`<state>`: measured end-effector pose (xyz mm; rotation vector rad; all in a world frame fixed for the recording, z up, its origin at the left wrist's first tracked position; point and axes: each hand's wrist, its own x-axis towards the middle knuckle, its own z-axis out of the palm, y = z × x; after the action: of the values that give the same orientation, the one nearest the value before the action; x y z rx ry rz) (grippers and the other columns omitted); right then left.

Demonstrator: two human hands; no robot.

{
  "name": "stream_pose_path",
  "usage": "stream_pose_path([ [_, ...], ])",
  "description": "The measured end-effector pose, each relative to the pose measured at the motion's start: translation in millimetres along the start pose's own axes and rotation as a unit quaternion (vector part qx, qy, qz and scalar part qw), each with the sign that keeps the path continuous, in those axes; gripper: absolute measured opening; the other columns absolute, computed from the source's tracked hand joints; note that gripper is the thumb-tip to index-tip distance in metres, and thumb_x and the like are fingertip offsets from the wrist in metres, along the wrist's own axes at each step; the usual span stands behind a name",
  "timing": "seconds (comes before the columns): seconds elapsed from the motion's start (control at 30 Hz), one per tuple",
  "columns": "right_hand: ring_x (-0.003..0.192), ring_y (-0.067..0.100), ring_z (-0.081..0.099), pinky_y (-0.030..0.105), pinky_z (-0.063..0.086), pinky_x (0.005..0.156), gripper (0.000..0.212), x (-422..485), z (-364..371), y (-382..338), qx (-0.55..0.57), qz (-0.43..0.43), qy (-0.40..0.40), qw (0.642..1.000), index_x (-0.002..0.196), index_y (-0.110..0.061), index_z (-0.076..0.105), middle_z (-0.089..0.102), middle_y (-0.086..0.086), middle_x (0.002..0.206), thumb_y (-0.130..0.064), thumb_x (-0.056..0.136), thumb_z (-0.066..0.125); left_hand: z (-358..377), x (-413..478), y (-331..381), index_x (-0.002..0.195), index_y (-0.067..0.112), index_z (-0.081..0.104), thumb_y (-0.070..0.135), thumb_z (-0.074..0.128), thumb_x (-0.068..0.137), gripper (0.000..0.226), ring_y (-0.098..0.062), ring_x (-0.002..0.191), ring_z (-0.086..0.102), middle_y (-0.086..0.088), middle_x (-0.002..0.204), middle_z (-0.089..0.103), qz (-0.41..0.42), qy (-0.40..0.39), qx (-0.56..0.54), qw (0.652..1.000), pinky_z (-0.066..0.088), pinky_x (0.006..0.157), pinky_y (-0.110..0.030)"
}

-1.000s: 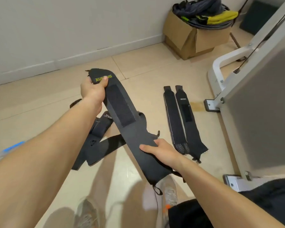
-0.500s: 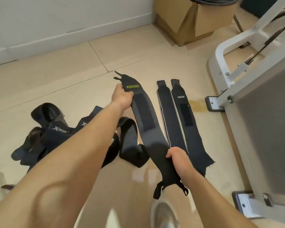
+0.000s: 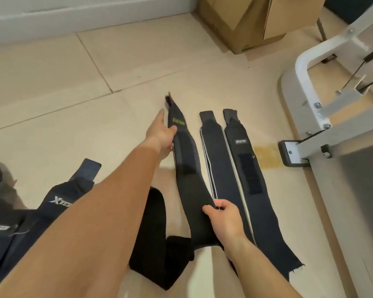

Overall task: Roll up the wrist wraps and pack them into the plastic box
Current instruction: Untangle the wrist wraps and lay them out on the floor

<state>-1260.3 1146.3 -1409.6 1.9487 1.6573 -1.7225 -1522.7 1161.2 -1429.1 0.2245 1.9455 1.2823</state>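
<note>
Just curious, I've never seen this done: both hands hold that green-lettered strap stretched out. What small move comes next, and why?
Probably lay the green-lettered wrap flat on the floor beside the two flat wraps. The left hand grips its far end, the right hand pinches its near part, and it is stretched alongside them, not yet rolled.

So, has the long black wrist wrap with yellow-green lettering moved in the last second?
Yes. The lettered wrap swung right and down: from slanting well left of the two flat black wraps on the floor to nearly parallel, close beside them.
</note>
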Motion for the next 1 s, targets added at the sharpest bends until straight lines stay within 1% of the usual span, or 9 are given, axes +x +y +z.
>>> stream_pose_path([
  [0.03,0.097,0.024,0.074,0.049,0.061,0.088,0.023,5,-1,4,0.006,0.002,-0.003,1.0,0.109,-0.018,0.071,0.078,0.003,0.101,-0.022,0.087,0.07,2,-3,-9,0.16,0.028,0.019,0.023,0.06,0.101,0.071,-0.027,0.106,0.063,0.004,0.144,0.046,-0.019,-0.026,0.049,0.998,0.056,0.094,-0.038],
  [0.1,0.12,0.02,0.064,0.046,0.058,0.097,0.047,10,-1,14,0.002,-0.011,-0.012,1.0,0.131,-0.026,0.058,0.067,-0.002,0.125,-0.026,0.087,0.073,7,-16,-27,0.16,0.023,0.022,0.026,0.061,0.1,0.071,-0.029,0.122,0.056,-0.005,0.148,0.04,-0.001,-0.012,0.15,0.989,0.048,0.1,-0.034],
  [0.2,0.121,0.018,0.063,0.041,0.061,0.09,0.06,9,-4,20,0.005,-0.065,-0.043,0.997,0.137,-0.043,0.048,0.064,-0.004,0.127,-0.018,0.086,0.07,16,-49,-50,0.146,0.029,0.042,0.018,0.056,0.1,0.049,-0.018,0.102,0.056,-0.008,0.139,0.043,0.039,0.039,0.2,0.978,0.042,0.079,-0.021],
  [0.3,0.117,0.008,0.06,0.031,0.059,0.091,0.052,-2,-9,13,-0.046,-0.124,-0.066,0.989,0.127,-0.037,0.063,0.063,-0.015,0.121,0.002,0.092,0.057,18,-77,-66,0.133,0.028,0.047,0.015,0.053,0.1,0.036,-0.011,0.084,0.054,-0.006,0.126,0.052,0.06,0.032,0.267,0.961,0.038,0.063,-0.019],
  [0.47,0.119,0.016,0.062,0.038,0.056,0.1,0.046,-9,-21,14,-0.12,-0.144,-0.063,0.98,0.127,-0.032,0.069,0.065,-0.007,0.131,-0.001,0.098,0.053,13,-133,-60,0.127,0.022,0.051,0.029,0.053,0.102,0.027,-0.023,0.098,0.063,-0.003,0.118,0.064,0.085,-0.005,0.426,0.901,0.054,0.087,-0.041],
  [0.63,0.118,0.012,0.051,0.03,0.048,0.095,0.06,-22,-32,21,-0.15,-0.093,-0.113,0.978,0.15,-0.031,0.048,0.051,-0.008,0.136,-0.01,0.096,0.065,7,-208,-73,0.143,0.024,0.045,0.046,0.06,0.096,0.054,-0.024,0.116,0.062,0.001,0.127,0.066,0.171,-0.079,0.499,0.846,0.043,0.107,-0.043],
  [0.73,0.131,0.025,0.051,0.041,0.048,0.109,0.072,-31,-32,26,-0.201,-0.072,-0.142,0.966,0.154,-0.025,0.041,0.047,0.003,0.149,-0.006,0.091,0.072,8,-234,-104,0.145,0.026,0.04,0.055,0.063,0.087,0.069,-0.022,0.124,0.057,0.003,0.137,0.06,0.147,-0.159,0.572,0.791,0.027,0.12,-0.046],
  [0.83,0.134,0.027,0.05,0.042,0.047,0.111,0.071,-37,-28,32,-0.234,-0.082,-0.147,0.958,0.154,-0.023,0.041,0.047,0.005,0.151,-0.004,0.092,0.071,3,-244,-129,0.148,0.026,0.036,0.053,0.07,0.082,0.079,-0.025,0.13,0.05,0.0,0.145,0.049,0.143,-0.183,0.62,0.749,0.028,0.119,-0.049],
  [1.0,0.131,0.028,0.053,0.036,0.05,0.102,0.073,-39,-27,45,-0.25,-0.1,-0.127,0.955,0.155,-0.023,0.039,0.047,0.006,0.151,0.003,0.092,0.066,-7,-250,-143,0.143,0.025,0.041,0.039,0.071,0.087,0.065,-0.024,0.129,0.048,-0.002,0.143,0.047,0.179,-0.154,0.624,0.745,0.039,0.109,-0.041],
])
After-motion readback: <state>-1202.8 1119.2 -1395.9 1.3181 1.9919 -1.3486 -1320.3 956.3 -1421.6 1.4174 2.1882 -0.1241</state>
